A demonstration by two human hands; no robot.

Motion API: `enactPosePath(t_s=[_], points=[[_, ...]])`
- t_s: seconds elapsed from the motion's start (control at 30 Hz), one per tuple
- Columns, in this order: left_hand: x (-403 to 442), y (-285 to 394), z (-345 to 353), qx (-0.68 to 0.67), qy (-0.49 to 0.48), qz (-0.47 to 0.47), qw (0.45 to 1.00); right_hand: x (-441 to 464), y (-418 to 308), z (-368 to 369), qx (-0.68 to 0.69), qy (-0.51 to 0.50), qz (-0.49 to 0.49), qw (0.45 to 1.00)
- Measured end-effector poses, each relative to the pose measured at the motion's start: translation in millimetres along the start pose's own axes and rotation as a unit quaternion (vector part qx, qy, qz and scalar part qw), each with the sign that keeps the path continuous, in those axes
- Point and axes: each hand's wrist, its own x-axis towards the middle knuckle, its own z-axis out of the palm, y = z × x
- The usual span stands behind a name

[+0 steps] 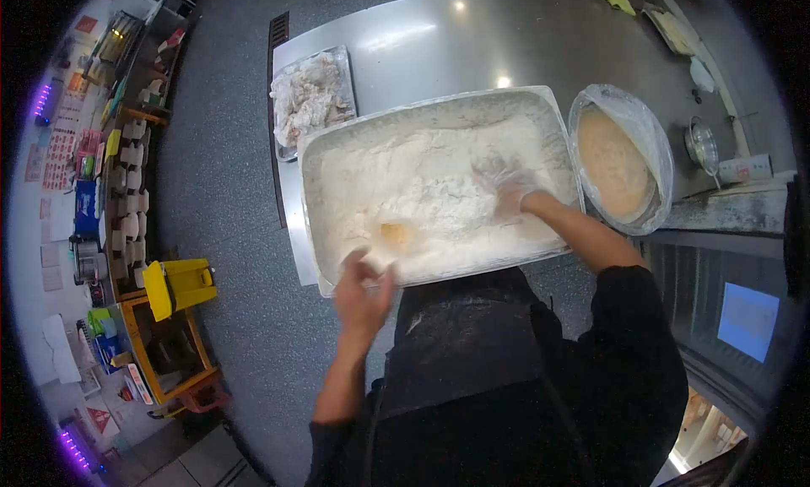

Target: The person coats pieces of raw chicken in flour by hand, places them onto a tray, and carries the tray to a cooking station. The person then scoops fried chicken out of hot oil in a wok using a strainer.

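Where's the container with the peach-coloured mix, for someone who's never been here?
Find the big steel table, then the large rectangular tub of white powder on it. Just past the tub's right end stands a rounded container lined with clear plastic. Its peach-coloured mix sets it apart from the white powder.

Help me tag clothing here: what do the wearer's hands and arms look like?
The right hand appears to wear a thin, see-through, whitish glove; no glove is discernible on the left hand. The right sleeve and left sleeve are black and end around the elbows.

Speckled grey floor [245,192]; cluttered shelving [135,200]
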Motion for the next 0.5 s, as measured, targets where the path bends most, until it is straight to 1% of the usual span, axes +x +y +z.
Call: enactPosePath(t_s=[0.03, 0.07, 0.1, 0.17, 0.2, 0.23, 0.27, 0.3, 0.33, 0.4, 0.43, 0.5], points=[[-17.1, 0.5, -21.0, 0.004, 0.023, -0.039, 0.999, 0.4, -3.4, 0.0, -0.037, 0.046, -0.037, 0.998], [-40.6, -18.6, -33.8, 0.021, 0.045, -0.045, 0.998, 9.0, -12.8, -18.4, 0.005, -0.096, 0.000, 0.995], [-65.2, -41.8, -40.3, 0.039, 0.068, -0.051, 0.996, 12.8, -19.0, -27.0, 0.045, -0.236, 0.037, 0.970], [-111.9, -69.0, -43.4, 0.047, 0.087, -0.117, 0.988, 0.0, -26.1, 16.5, 0.047, -0.228, 0.035, 0.972], [-136.4, -83.6, -37.0, 0.047, 0.089, -0.122, 0.987, -6.5, -25.1, 31.7, 0.045, -0.214, 0.039, 0.975], [-161.2, -99.8, -28.1, 0.005, 0.092, -0.228, 0.969, -12.6, -20.8, 28.3, 0.044, -0.215, 0.035, 0.975], [-186.8, -115.6, -17.9, -0.038, 0.093, -0.332, 0.938, -19.5, -15.7, 20.2, 0.089, -0.213, 0.047, 0.972], [-211.3, -128.4, -4.7, -0.064, 0.107, -0.395, 0.910, -24.7, -10.6, 10.8, 0.134, -0.210, 0.061, 0.966], [-237.7, -142.9, 11.5, -0.090, 0.121, -0.455, 0.878, -25.2, -1.6, 5.3, 0.134, -0.212, 0.058, 0.966], [-316.4, -190.5, 54.3, -0.156, 0.157, -0.501, 0.837, -18.1, 21.7, -7.2, 0.163, -0.295, 0.089, 0.937], [-349.7, -209.3, 70.9, -0.166, 0.138, -0.521, 0.826, -17.0, 28.6, -24.6, 0.161, -0.300, 0.086, 0.936], [-413.6, -251.1, 113.1, -0.130, 0.030, -0.523, 0.842, -8.0, 42.1, -57.9, 0.252, -0.253, 0.101, 0.928]])
